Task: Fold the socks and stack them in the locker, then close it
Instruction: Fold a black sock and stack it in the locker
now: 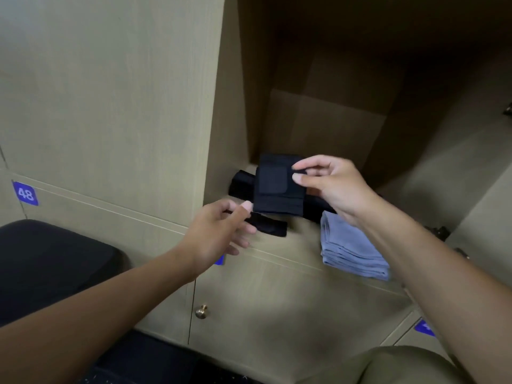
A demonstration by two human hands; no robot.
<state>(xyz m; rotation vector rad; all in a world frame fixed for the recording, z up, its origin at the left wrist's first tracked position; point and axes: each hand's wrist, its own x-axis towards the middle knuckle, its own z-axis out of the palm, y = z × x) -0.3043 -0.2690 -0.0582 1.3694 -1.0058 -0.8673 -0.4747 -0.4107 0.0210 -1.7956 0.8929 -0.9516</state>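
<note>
Both hands are pinching black socks at the locker mouth, right hand [329,187] holding the folded black sock [277,189] by its far-right corner, left hand [219,231] nipping a loose strip [270,227], so I'd square edges before stacking left of the blue-grey folded pile [352,250].

Single head-worn wide-angle view, looking forward and down.
Camera sits close to the open locker [318,112], facing into its compartment from above and slightly left; both forearms enter from the bottom edge, locker doors [110,92] fill the left, edges bend with lens distortion.
</note>
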